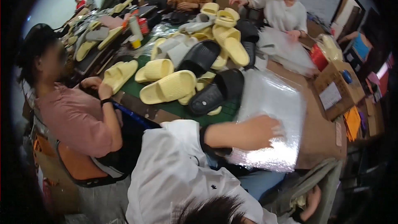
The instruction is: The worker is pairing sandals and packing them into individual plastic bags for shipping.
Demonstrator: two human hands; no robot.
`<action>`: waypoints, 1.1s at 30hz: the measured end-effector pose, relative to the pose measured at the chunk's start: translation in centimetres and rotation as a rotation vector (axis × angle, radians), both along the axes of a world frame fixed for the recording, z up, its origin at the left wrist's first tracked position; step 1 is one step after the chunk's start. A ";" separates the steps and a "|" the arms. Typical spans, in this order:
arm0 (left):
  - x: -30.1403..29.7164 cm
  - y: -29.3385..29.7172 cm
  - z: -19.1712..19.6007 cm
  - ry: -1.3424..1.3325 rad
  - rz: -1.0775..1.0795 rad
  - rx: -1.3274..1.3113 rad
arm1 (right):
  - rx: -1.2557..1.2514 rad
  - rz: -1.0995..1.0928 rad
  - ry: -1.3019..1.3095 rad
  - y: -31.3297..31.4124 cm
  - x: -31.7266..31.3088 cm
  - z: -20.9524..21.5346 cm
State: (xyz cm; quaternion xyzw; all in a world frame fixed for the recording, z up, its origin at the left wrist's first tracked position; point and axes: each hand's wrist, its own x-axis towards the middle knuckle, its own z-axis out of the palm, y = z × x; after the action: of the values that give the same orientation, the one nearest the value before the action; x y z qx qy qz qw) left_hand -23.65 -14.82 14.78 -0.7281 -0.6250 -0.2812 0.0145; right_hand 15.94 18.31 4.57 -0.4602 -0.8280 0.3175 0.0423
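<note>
My left hand [262, 133] reaches to the right, over a stack of clear plastic bags [271, 95] at the table's near right. Its fingers are bent and smeared by motion, so I cannot make out whether they grip a bag. Low at the right edge, a hand and forearm, seemingly my right hand [311, 203], hang beside grey-green cloth [319, 178]. A small pale yellow thing [297, 202] shows next to it; the fingers are hidden. Left of the bags lie a black slipper [217, 92] and a pale yellow slipper [169, 88].
More yellow, grey and black slippers are heaped on the green mat [163, 111]. A co-worker [78, 116] at left holds a yellow slipper [120, 76]. Another, in white [282, 12], handles plastic bags [286, 52]. A cardboard box [338, 87] stands at the right edge.
</note>
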 end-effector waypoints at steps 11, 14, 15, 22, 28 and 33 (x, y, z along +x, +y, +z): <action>-14.6 -23.2 -5.6 0.323 1.958 -0.260 | 0.172 0.324 0.377 -14.8 -15.3 7.1; -16.1 -24.0 -3.4 0.213 1.881 -0.483 | 0.155 0.489 0.334 -17.1 -19.4 8.7; -16.8 -24.9 -3.7 0.083 1.842 -0.519 | 0.156 0.622 0.344 -17.7 -20.4 9.1; -20.7 -31.1 -16.6 -0.723 1.470 0.174 | 0.069 0.933 0.316 -20.7 -24.5 9.6; -18.7 -25.7 -12.2 -1.468 1.259 0.602 | -0.235 1.159 0.244 -20.4 -26.3 7.1; -20.9 -28.1 -14.9 -1.653 0.796 0.630 | -0.312 1.283 0.254 -21.4 -30.7 7.2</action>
State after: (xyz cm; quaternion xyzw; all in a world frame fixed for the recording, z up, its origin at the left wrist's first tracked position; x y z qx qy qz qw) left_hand -44.52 -42.89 -0.15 0.0014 -0.5347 -0.8332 -0.1409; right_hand -14.80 -3.09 11.74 0.1633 -0.8705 0.4473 -0.1249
